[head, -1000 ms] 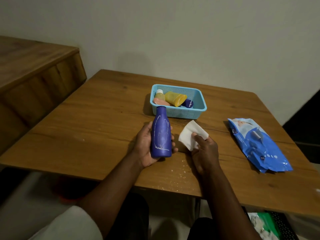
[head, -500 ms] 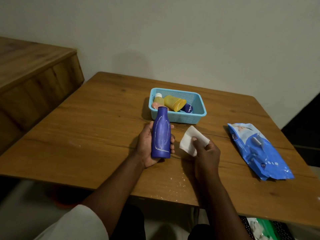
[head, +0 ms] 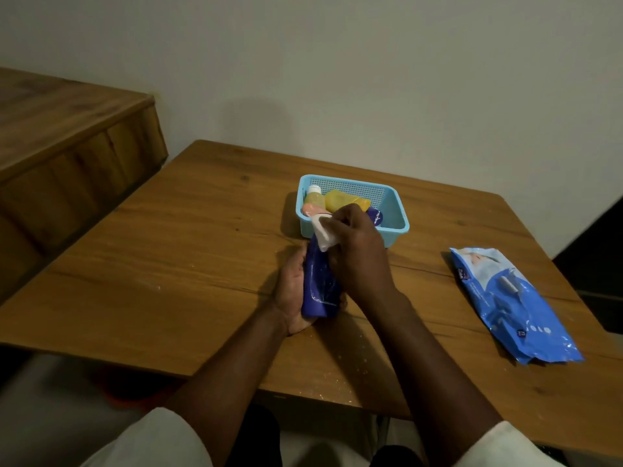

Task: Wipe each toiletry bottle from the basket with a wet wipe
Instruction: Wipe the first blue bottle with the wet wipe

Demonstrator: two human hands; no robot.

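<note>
My left hand [head: 290, 291] grips a tall blue bottle [head: 318, 288] from below, holding it above the table just in front of the basket. My right hand [head: 357, 251] holds a white wet wipe [head: 323, 232] wrapped around the bottle's neck and cap, which are hidden under it. The light blue basket [head: 396, 214] stands behind the hands. In it lie a yellow bottle [head: 344, 199], a small bottle with a white cap [head: 314, 196], a pink item [head: 312, 209] and a dark blue container [head: 376, 215].
A blue pack of wet wipes [head: 509, 301] lies flat on the right of the wooden table [head: 168, 264]. White specks dot the table near its front edge. A wooden cabinet [head: 67, 146] stands to the left, and a wall runs behind.
My right hand has moved left and up with the wipe, from beside the bottle onto its top. The left hand keeps its hold on the bottle.
</note>
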